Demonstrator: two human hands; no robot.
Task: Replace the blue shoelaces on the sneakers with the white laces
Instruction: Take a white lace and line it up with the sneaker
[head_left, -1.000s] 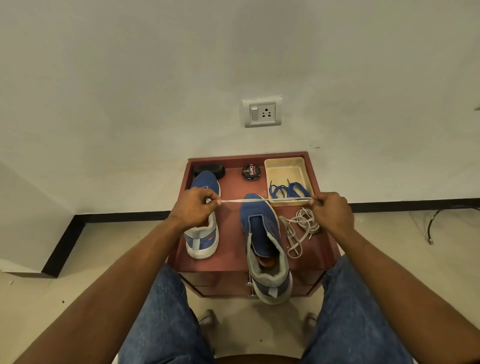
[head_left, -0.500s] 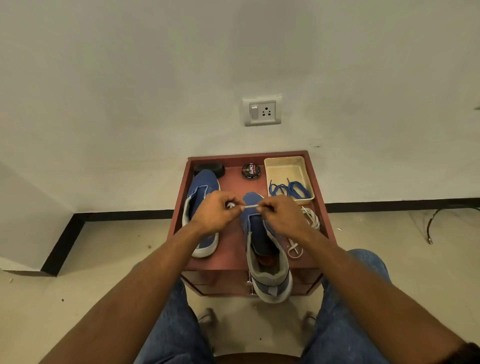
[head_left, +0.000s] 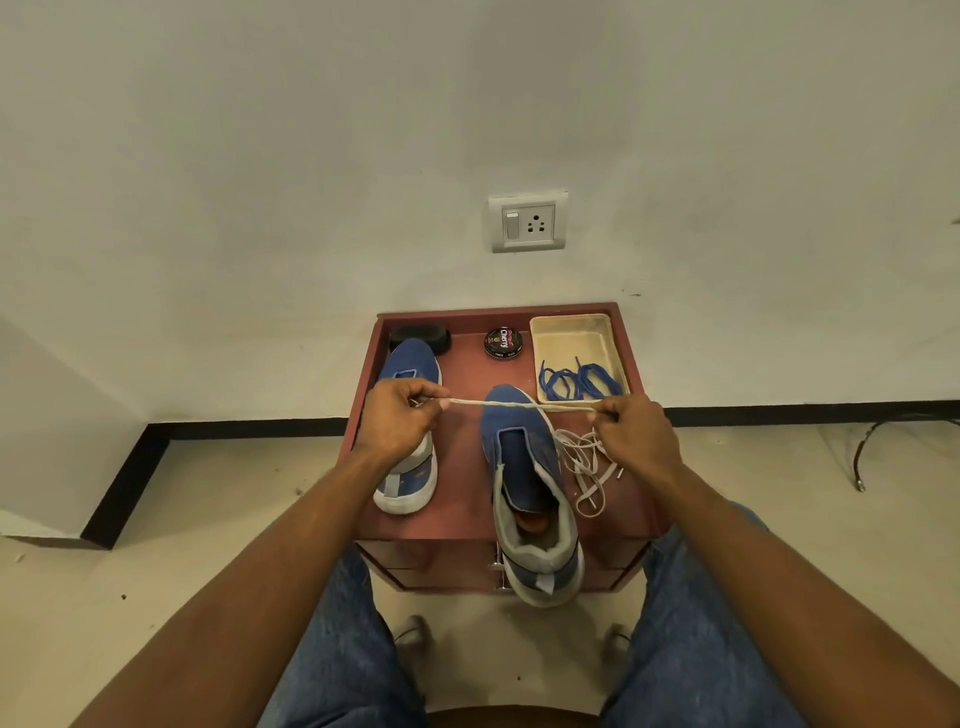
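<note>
1. Head view: left hand (head_left: 397, 415) and right hand (head_left: 636, 434) are held well apart, each pinching the white lace (head_left: 519, 405), which runs taut between them above the bench (head_left: 462, 499).
2. Slack from that lace drops at the right hand into a loose white tangle (head_left: 587, 462) on the bench, at 3 o'clock of the near sneaker (head_left: 530, 488).
3. Sneakers: the near one sits mid-bench, heel hanging over the front edge, no lace visible in it. The far sneaker (head_left: 408, 447) lies at 9 o'clock, partly hidden behind the left hand, and looks bare too.
4. Blue laces (head_left: 579, 382) are already out, heaped in the cream tray (head_left: 571, 332) at 1 o'clock.
5. Progress, as I judge it: removal done, threading of white laces not yet begun on either shoe.
6. Polish tin (head_left: 503, 342) and a black brush (head_left: 421, 336) sit at 12 o'clock.
</note>
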